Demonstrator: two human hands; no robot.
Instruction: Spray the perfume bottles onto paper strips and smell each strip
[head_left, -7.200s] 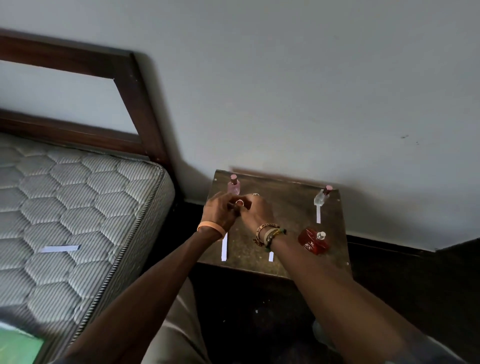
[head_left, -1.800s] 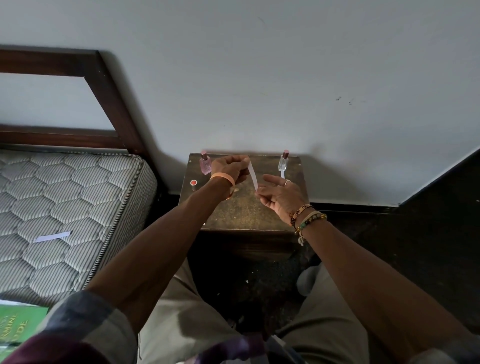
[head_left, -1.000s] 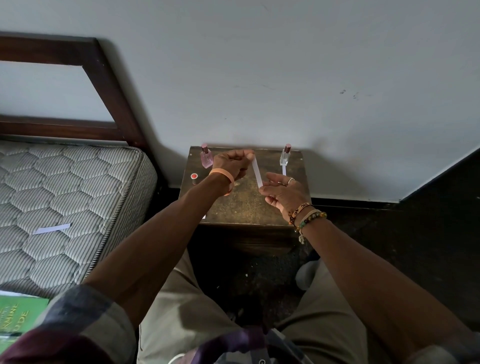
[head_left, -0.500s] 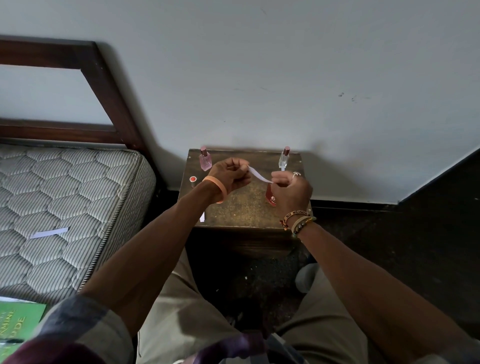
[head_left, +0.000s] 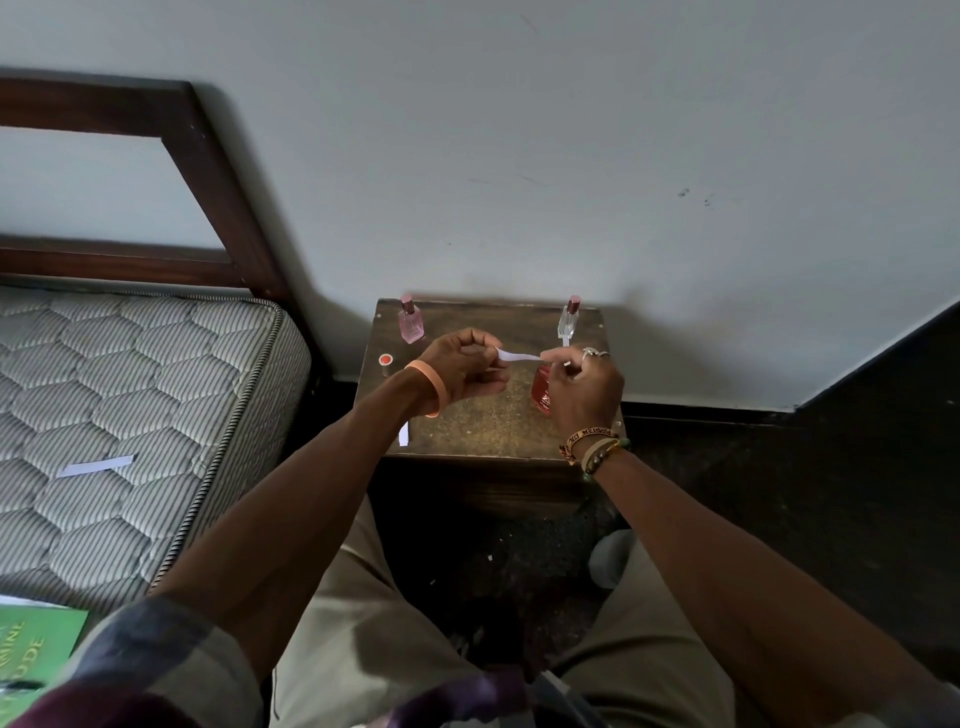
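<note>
Over a small brown bedside table (head_left: 483, 426) both hands hold one white paper strip (head_left: 517, 356). My left hand (head_left: 465, 366) pinches its left end; my right hand (head_left: 584, 387) pinches its right end. A red perfume bottle (head_left: 542, 389) sits on the table just under my right hand, partly hidden by it. A pink bottle (head_left: 410, 319) stands at the back left corner and a clear bottle (head_left: 569, 318) at the back right. A small red cap (head_left: 385, 362) stands near the left edge.
Another paper strip (head_left: 403, 434) lies at the table's front left, and one lies under the clear bottle. A mattress (head_left: 130, 405) with a strip (head_left: 96, 465) on it fills the left side, below a wooden headboard (head_left: 208, 171). A green book (head_left: 31, 649) lies at bottom left.
The strip, held upright by my left hand a second ago, now lies level between both hands. My right hand turned over and took its free end, above the red bottle.
</note>
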